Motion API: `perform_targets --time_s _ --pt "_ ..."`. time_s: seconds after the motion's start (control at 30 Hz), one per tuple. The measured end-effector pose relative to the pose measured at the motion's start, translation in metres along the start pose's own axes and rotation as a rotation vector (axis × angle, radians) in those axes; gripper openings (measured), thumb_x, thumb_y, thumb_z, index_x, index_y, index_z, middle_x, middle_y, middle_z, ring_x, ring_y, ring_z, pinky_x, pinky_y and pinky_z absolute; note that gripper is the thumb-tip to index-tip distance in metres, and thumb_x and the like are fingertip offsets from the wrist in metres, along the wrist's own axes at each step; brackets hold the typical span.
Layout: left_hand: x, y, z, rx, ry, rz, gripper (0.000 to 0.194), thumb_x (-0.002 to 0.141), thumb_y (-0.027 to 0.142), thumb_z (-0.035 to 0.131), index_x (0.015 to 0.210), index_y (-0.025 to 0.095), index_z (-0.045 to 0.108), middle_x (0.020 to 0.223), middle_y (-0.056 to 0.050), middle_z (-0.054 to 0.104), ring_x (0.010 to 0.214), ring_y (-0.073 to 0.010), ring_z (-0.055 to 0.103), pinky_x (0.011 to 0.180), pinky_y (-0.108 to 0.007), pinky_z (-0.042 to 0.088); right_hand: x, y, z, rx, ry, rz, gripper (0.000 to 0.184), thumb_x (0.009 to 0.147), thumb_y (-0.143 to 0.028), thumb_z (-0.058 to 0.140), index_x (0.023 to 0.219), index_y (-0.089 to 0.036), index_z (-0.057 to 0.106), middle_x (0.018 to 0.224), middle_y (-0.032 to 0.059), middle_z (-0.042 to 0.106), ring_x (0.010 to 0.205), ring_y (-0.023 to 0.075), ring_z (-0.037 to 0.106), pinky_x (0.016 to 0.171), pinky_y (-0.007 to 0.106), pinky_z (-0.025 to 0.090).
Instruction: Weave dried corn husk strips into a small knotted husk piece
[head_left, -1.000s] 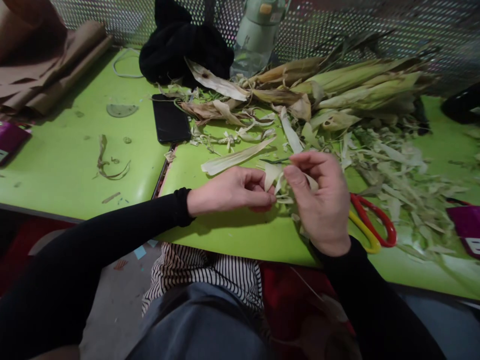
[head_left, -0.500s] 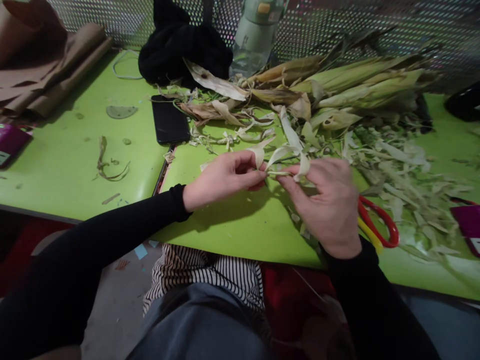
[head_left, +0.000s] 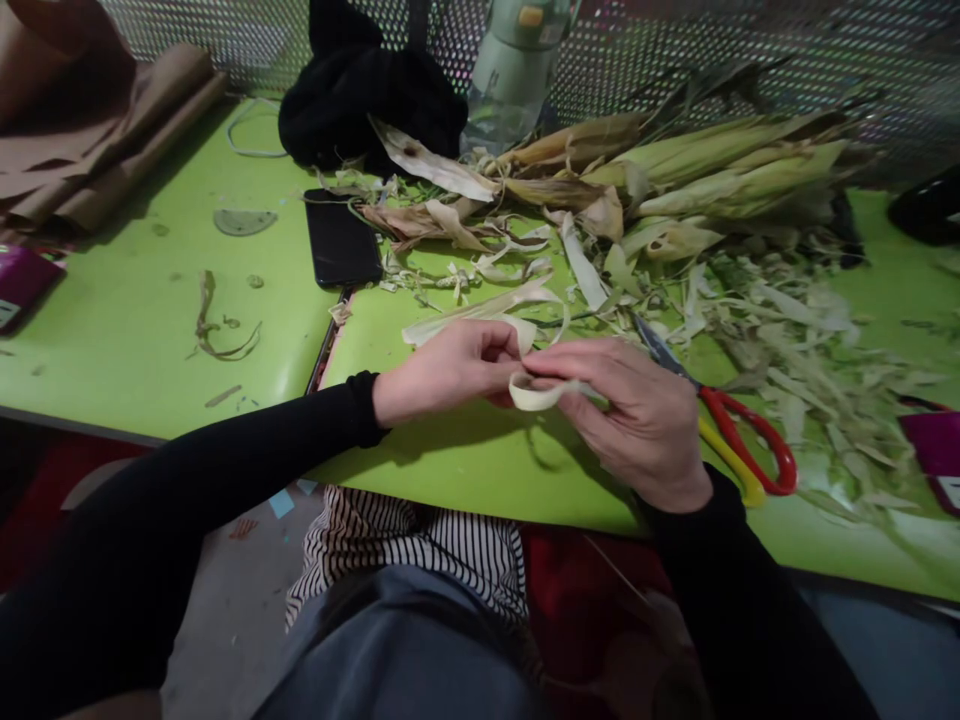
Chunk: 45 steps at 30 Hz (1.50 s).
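At the near edge, below the tabletop (head_left: 465, 475): striped cloth (head_left: 465, 550), black lines on white, softly folded. Tabletop: smooth, glossy, bright green.

Above its near middle: left hand (head_left: 454, 370), thumb and fingers pinched on a pale husk strip (head_left: 536, 397); right hand (head_left: 637, 410), fingertips closed on the same strip from the right. Strip: thin, flat, cream-coloured, bent into a rounded loop between the hands; its full course, partly behind the fingers, cannot be told.

Just right of the right hand: scissors (head_left: 718, 402), one red handle and one yellow, grey metal blades pointing far and left. Farther right: husk shreds (head_left: 832, 390), papery, pale green to cream, loosely heaped; at the right edge, a purple item (head_left: 934, 445), flat-faced.

Just beyond the left hand: flat husk piece (head_left: 442, 325), long, finely ribbed. At left: dry curled fibre (head_left: 206, 335), brownish and wiry; a purple packet (head_left: 22, 285) at the edge.

Farther off: phone (head_left: 343, 240), black, rounded corners; half-round plate (head_left: 244, 222), thin, greenish.

Far left: brown paper (head_left: 142, 150), creased and rolled. Far middle: black cloth (head_left: 375, 100), soft, bunched; bottle (head_left: 517, 60), pale green, translucent below. Far right: husk bundle (head_left: 720, 175), long, ribbed, yellow-green, tan-tipped. Behind: perforated screen (head_left: 675, 50), small holes throughout.
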<state>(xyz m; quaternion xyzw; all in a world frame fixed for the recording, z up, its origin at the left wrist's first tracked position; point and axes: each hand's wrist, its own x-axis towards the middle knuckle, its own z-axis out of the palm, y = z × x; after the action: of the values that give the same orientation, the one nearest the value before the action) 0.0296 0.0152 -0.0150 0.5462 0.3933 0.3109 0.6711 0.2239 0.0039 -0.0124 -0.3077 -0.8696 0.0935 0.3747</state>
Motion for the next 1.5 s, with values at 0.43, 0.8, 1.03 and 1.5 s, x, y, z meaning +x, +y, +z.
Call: perform_targets --time_s 0.43,0.8,1.03,1.5 --pt "-0.003 0.003 -0.003 0.068 -0.049 0.037 0.014 0.086 0.021 0.064 0.076 0.014 0.056 0.065 0.005 0.056 0.057 -0.0051 0.049 0.057 -0.019 0.038 0.001 0.003 -0.008 -0.08 0.009 -0.148 0.024 0.089 -0.012 0.069 0.104 -0.03 0.074 0.095 0.0023 0.079 0.082 0.0208 0.073 0.072 0.038 0.058" --pt "-0.007 0.0 0.002 0.166 -0.092 0.155 0.021 0.081 0.03 0.072 0.08 0.014 0.058 0.076 0.0 0.064 0.071 -0.0098 0.06 0.065 -0.021 0.048 -0.004 -0.007 0.01 -0.067 0.171 0.102 0.013 0.089 -0.02 0.072 0.095 -0.03 0.076 0.092 0.0037 0.073 0.081 0.0211 0.071 0.068 0.037 0.06" --pt "-0.009 0.004 0.007 -0.076 -0.11 0.097 0.019 0.098 0.031 0.054 0.091 0.013 0.058 0.089 -0.006 0.07 0.084 -0.0128 0.072 0.083 -0.027 0.058 -0.002 -0.004 0.006 0.13 0.186 0.295 0.01 0.093 -0.027 0.066 0.099 -0.025 0.073 0.091 0.0023 0.074 0.077 0.0169 0.069 0.067 0.033 0.058" --pt "-0.009 -0.007 0.009 0.828 -0.111 0.376 0.021 0.096 0.027 0.053 0.082 0.015 0.062 0.074 -0.005 0.066 0.06 -0.0115 0.052 0.06 -0.024 0.038 -0.002 -0.003 0.003 0.395 -0.019 0.607 0.026 0.081 -0.039 0.078 0.102 -0.023 0.078 0.074 -0.0006 0.071 0.06 0.0142 0.061 0.053 0.028 0.05"
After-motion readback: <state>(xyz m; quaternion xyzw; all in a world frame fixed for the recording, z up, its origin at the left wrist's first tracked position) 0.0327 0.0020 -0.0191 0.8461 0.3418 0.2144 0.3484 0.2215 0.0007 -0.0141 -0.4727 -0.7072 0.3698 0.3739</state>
